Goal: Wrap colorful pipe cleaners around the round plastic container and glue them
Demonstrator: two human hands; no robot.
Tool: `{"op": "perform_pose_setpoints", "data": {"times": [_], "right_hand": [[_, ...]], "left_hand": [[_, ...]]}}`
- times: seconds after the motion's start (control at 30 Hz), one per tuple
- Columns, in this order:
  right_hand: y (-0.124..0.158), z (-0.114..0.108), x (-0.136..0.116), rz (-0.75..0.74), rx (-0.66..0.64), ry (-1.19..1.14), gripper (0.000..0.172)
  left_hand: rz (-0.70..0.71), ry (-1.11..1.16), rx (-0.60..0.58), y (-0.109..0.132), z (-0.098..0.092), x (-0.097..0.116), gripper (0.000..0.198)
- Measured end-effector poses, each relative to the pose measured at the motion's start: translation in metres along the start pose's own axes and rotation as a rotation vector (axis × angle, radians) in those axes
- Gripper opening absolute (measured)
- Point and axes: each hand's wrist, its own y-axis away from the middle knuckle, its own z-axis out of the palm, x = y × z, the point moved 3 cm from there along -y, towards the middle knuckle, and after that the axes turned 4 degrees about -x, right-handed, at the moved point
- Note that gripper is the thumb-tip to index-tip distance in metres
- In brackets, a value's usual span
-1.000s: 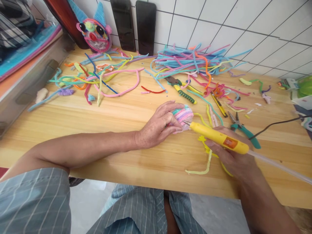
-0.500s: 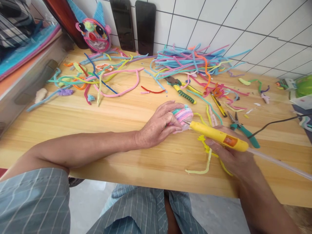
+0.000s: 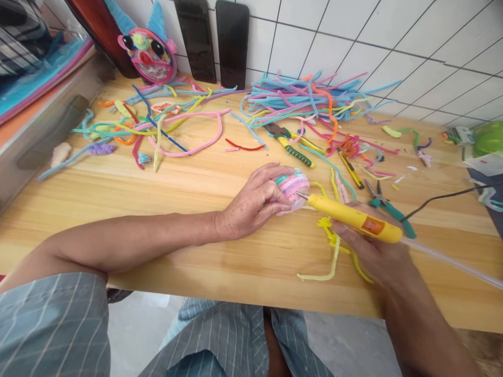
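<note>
My left hand (image 3: 257,201) is closed round the left side of a small rounded piece (image 3: 295,189) wrapped in pink, lilac and teal pipe cleaners. Part of that piece is hidden behind the fingers. My right hand (image 3: 371,241) grips a yellow hot glue gun (image 3: 341,212) with a clear glue stick (image 3: 448,259) running out of its back end. The gun's metal nozzle points left, at the right side of the wrapped piece; I cannot tell whether it touches. Yellow pipe cleaners (image 3: 334,256) lie on the table beneath the gun.
Behind the hands lie green-handled pliers (image 3: 294,149), a yellow utility knife (image 3: 350,168) and teal-handled pliers (image 3: 393,209). A heap of pipe cleaners (image 3: 291,102) lies by the tiled wall, near two phones (image 3: 231,44) and a pipe-cleaner face (image 3: 151,60). A plastic box (image 3: 47,120) borders the left.
The glue gun's nozzle has drawn back very slightly from the wrapped piece. The whole view has shifted a little; both hands keep their holds.
</note>
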Motion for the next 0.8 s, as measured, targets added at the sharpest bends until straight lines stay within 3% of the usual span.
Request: {"op": "perform_pose_setpoints", "data": {"times": [0.43,0.63,0.8], "right_hand": [[-0.003,0.001,-0.001,0.007,-0.015,-0.042,0.007],[0.003,0.003,0.011,0.103,-0.027,-0.177,0.005],[0.008,0.005,0.022,0.151,-0.023,-0.262,0.008]], "left_hand": [[-0.002,0.017,0.004,-0.001,-0.001,0.000,0.011],[0.034,-0.024,0.009,-0.001,-0.001,-0.001,0.016],[0.079,0.000,0.037,0.000,0.000,-0.001,0.009]]}}
